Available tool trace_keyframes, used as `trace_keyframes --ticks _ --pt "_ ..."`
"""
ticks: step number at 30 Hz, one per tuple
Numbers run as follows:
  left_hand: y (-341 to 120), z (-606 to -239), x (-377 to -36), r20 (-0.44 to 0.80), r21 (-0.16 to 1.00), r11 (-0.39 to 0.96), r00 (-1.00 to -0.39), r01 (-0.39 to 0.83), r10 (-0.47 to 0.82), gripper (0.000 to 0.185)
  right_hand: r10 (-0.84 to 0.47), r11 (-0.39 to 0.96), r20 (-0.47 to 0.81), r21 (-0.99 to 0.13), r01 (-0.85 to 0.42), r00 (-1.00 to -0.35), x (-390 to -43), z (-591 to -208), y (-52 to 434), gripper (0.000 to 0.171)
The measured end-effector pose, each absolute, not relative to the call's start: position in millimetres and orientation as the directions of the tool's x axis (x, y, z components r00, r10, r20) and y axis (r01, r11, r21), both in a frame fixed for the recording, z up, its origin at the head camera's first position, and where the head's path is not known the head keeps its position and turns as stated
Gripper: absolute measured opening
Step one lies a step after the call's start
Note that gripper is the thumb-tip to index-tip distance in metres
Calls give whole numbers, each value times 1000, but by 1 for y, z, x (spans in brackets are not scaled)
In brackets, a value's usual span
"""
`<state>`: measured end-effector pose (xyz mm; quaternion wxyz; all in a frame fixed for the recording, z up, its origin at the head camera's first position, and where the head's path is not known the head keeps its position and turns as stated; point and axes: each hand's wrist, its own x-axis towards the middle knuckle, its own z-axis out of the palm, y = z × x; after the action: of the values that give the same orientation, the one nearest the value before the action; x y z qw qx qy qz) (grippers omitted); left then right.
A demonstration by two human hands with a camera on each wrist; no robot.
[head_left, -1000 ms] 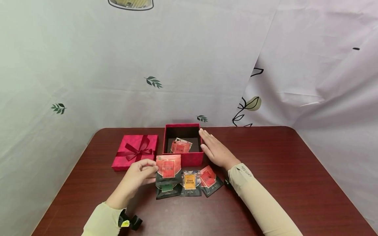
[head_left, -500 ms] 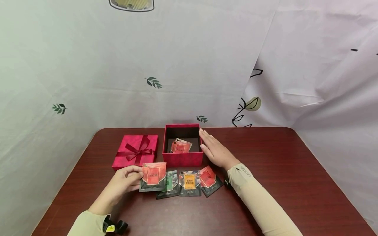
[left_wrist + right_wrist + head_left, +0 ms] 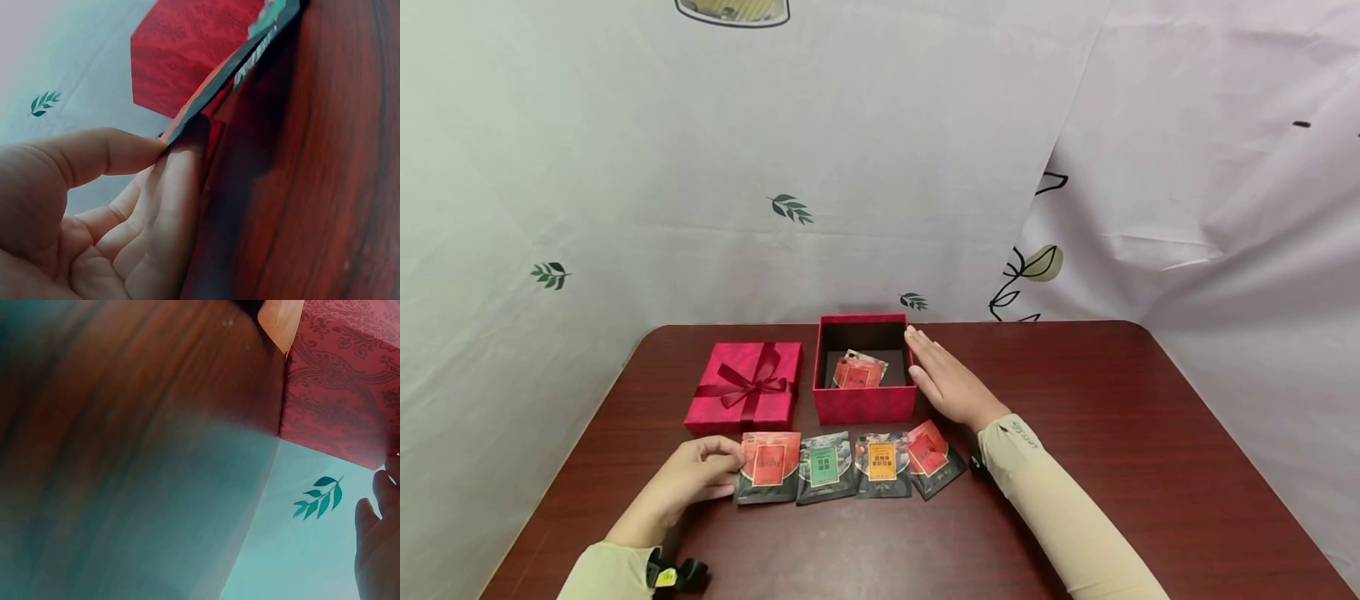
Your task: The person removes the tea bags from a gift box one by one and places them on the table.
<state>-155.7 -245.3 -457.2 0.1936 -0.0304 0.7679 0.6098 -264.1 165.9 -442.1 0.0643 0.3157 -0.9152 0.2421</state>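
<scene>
At the left end of a row of tea sachets, my left hand (image 3: 692, 477) pinches the left edge of a red-and-black tea sachet (image 3: 768, 471) between thumb and fingers. The left wrist view shows this sachet (image 3: 203, 100) edge-on, slanting close over the table. To its right lie a green-labelled sachet (image 3: 826, 469), an orange-labelled sachet (image 3: 883, 467) and a tilted red sachet (image 3: 934, 458). My right hand (image 3: 951, 385), fingers straight, rests along the right wall of the open red box (image 3: 865, 407). Inside that box are red sachets (image 3: 857, 372), overlapping each other.
Left of the box lies its red lid (image 3: 747, 385) with a dark ribbon bow. Everything stands on a dark reddish wooden table (image 3: 1075, 467). A pale printed cloth (image 3: 880, 167) hangs behind the table's back edge.
My left hand has carried the red-and-black sachet left and down from in front of the box to the row's left end, uncovering the green-labelled sachet. My right hand has stayed put.
</scene>
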Motion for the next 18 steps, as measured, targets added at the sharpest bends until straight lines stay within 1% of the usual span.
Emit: trace_keyframes --ticks 6,11,13,18 --pt "-245 -459 -155 -355 906 304 -920 -294 168 17 -548 680 271 -407 -610 -792 -264 -442 166 62" --pt "-243 -458 -155 -350 889 360 -928 -284 130 18 -541 686 261 -413 -599 -799 -264 -441 167 62" --pt "-241 -458 -155 -343 872 404 -934 -276 104 17 -542 686 259 -412 -599 -799 -265 -442 167 62" --pt "-237 -455 -155 -293 781 584 -956 -222 29 13 -548 683 261 -409 -605 -795 -266 -442 167 62"
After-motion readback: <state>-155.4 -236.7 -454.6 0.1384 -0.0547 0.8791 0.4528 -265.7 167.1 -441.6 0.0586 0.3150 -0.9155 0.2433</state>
